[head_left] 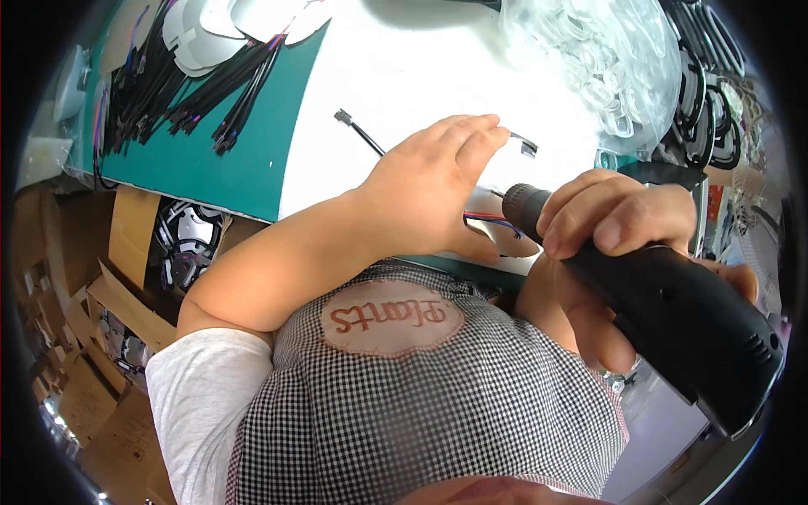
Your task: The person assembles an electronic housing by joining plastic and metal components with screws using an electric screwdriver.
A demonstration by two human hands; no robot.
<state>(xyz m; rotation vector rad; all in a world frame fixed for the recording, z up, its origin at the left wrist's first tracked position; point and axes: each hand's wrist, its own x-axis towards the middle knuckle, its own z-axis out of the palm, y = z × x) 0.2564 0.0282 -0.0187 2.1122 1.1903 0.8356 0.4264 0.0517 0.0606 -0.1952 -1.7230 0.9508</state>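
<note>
My right hand (627,215) is wrapped round a black cordless electric screwdriver (673,307). Its grey collar and short bit point left, toward my left hand (433,181). That hand spans a white part (509,185) on the white work surface, thumb on the near side and fingers on the far side, steadying it. A small dark glossy piece (528,146) shows past the fingertips. Thin red, blue and black wires (495,220) come out between thumb and palm. A black cable with a connector (358,128) runs out from under the hand; the palm hides most of the white part.
Bundles of black cables (181,97) and white curved shells (202,38) lie on the green mat (252,168) at far left. A clear bag of small transparent parts (602,76) stands far right, beside black frames (703,118). Cardboard boxes (130,307) stand below the table's left edge.
</note>
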